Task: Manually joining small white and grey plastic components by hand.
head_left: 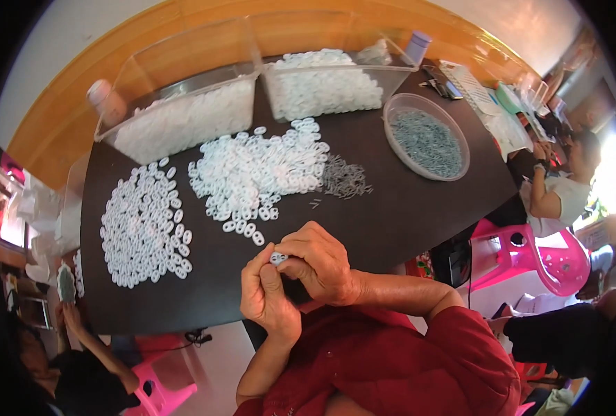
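Note:
Close to the table's near edge, my left hand (270, 295) and my right hand (318, 262) meet with fingertips and thumbs pinched on one small white oval piece (278, 258) with dark holes in it. Whether a pin is also between the fingers is hidden. Just beyond my hands lies a dense heap of similar white oval pieces (259, 170). At its right edge is a small pile of grey metal pins (346, 178). Another group of white oval pieces (141, 232) is spread to the left, mostly in one layer.
Two clear plastic bins, left (157, 66) and right (399, 78), hold white pieces at the back. A round tub (406, 159) of metal pins stands right. Co-workers sit left (89, 360) and right (554, 197). A pink stool (523, 260) is beside the dark table (433, 215).

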`<state>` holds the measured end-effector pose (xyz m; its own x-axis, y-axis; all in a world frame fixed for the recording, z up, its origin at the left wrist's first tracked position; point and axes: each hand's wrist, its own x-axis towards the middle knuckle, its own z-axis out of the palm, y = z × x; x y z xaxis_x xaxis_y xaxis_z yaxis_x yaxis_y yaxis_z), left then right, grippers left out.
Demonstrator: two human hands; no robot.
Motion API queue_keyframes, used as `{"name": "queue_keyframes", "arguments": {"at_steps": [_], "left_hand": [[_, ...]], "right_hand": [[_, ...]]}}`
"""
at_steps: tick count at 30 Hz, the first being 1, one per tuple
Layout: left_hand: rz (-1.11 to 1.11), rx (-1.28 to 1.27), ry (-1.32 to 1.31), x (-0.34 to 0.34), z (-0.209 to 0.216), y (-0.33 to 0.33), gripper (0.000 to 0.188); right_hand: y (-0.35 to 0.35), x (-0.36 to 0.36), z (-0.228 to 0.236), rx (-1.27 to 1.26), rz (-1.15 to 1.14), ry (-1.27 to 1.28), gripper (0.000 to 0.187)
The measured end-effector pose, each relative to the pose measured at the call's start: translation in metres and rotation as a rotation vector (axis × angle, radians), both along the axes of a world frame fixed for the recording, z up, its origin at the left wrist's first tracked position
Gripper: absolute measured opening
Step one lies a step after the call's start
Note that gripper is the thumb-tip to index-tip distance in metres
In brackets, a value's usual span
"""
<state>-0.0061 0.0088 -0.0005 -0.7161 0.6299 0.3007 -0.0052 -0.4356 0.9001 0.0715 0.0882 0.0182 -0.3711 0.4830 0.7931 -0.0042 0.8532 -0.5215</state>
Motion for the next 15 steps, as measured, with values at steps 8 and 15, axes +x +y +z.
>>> {"name": "queue_keyframes", "arguments": {"at_steps": [8, 15], "left_hand": [[-0.177, -0.151, -0.053, -0.01, 0.012, 0.003, 0.03], [-0.121, -0.144, -0.04, -0.027, 0.012, 0.004, 0.023]], "right_hand": [[0.079, 0.04, 0.05, 0.104, -0.275, -0.159, 0.014], [0.232, 0.073, 0.106, 0.36, -0.678, -0.258, 0.018]]}}
